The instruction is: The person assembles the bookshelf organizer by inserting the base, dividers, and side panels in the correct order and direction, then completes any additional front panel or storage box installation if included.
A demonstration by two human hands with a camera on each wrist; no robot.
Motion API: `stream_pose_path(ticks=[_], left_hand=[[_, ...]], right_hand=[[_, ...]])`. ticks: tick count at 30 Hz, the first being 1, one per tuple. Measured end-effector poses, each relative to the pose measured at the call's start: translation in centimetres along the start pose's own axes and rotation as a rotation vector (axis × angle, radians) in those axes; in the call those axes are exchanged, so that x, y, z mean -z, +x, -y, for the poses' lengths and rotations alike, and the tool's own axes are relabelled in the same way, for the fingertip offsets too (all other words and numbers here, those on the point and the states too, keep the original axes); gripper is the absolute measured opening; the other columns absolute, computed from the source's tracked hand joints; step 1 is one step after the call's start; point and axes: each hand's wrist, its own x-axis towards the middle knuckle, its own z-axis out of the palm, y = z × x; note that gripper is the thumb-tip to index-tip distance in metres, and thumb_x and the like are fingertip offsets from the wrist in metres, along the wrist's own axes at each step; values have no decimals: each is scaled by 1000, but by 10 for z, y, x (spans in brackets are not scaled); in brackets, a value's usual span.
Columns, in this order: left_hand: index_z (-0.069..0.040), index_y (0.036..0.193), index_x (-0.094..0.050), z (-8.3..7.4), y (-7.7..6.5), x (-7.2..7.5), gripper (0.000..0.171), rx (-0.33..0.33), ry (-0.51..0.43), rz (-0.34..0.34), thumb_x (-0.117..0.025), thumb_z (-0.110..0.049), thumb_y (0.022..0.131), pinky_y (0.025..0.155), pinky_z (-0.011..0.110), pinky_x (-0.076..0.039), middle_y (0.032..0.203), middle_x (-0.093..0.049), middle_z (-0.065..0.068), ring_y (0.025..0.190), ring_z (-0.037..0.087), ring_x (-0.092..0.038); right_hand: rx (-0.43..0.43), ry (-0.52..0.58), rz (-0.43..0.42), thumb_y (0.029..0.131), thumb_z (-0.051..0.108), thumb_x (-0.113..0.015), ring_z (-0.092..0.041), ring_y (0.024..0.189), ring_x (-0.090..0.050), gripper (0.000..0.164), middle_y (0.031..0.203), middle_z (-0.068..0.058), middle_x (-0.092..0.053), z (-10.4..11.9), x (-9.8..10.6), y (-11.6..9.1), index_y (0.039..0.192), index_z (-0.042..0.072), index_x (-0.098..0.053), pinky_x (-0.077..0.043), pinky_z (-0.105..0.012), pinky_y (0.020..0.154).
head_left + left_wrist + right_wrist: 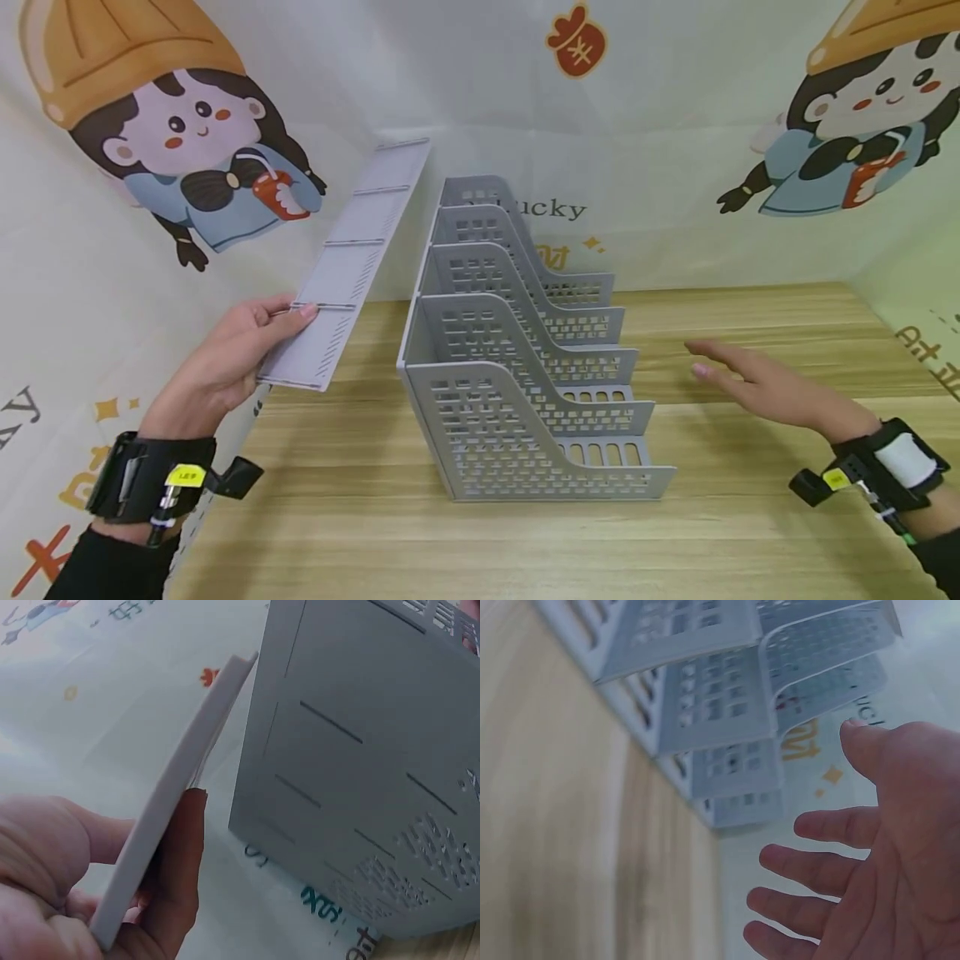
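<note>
A grey plastic file rack (525,433) with several upright perforated dividers stands on the table, its low sides toward the right. To its left, my left hand (225,358) pinches a long flat grey panel (352,225) near its close end, thumb on the ribbed face. The panel is tilted, its far end raised toward the back wall. In the left wrist view the panel (172,780) appears edge-on between thumb and fingers, beside the rack's slotted side wall (337,772). My right hand (772,387) hovers right of the rack with fingers spread and nothing in it, as the right wrist view shows.
The wood-grain table (750,517) carries the rack near its middle. A white sheet (450,67) with printed cartoon figures and lettering hangs behind and along both sides. Each wrist wears a black strap with a small camera (236,477).
</note>
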Motion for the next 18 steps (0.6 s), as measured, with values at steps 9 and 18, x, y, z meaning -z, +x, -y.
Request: stream_pose_path(ticks=[9, 18], left_hand=[[9, 147, -42, -45, 22, -23, 54, -34, 198, 55, -57, -23, 106, 68, 29, -60, 102, -72, 3, 82, 16, -71], [3, 141, -54, -78, 43, -56, 48, -47, 321, 124, -63, -26, 103, 68, 35, -61, 103, -73, 8, 81, 24, -73]], right_hand=[[102, 78, -42, 110, 17, -45, -42, 123, -56, 41, 137, -26, -56, 22, 19, 23, 143, -7, -49, -50, -50, 97], [247, 214, -168, 110, 9, -43, -24, 115, -62, 32, 126, -23, -63, 54, 39, 45, 133, -9, -56, -45, -14, 94]])
